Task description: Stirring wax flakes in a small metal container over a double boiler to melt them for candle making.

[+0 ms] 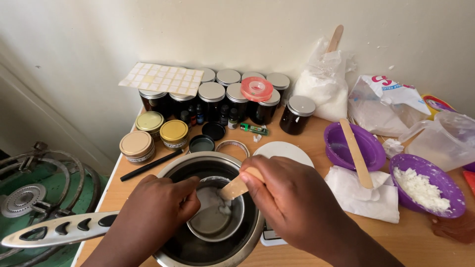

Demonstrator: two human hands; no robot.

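**A:** Right in the middle, a small round steel cup (pixel 217 217) sits inside a wide, shiny steel pot (pixel 210 170) at the near edge of the pale wooden table (pixel 420 242). There's a cloudy, whitish melt in the cup, with a soft white lump at the side.

**B:** And the flat pale wooden stick (pixel 236 188)?

**A:** Its lower end dips into the cup, slanted. The right hand (pixel 289 202) is pinched on its upper end, thumb and fingers closed tight. The left hand (pixel 161 207) curls over the cup's left rim, fingers bent on the edge, gripping it.

**B:** So both hands are close together?

**A:** Very close, either side of the cup, above the pot.

**B:** What's around?

**A:** Just behind the pot, a flat white round disc (pixel 283 150) and a thin metal ring (pixel 232 146). Left of those, three squat tins with gold lids (pixel 173 131), and a black pen-like stick (pixel 151 165). Further back, against the wall, a row of dark glass jars with silver lids (pixel 212 99), a sheet of small square labels (pixel 162 78) lying on top, a roll of red tape (pixel 257 88) too.

**B:** To the right?

**A:** A purple plastic bowl (pixel 349 148) with another wooden spatula (pixel 356 153) across it, a second purple bowl of crumbly white flakes (pixel 426 186), crumpled white paper (pixel 363 195), and bags of white powder (pixel 324 81). Far left, below the table, a green gas burner (pixel 22 200) and a long metal handle (pixel 59 230).
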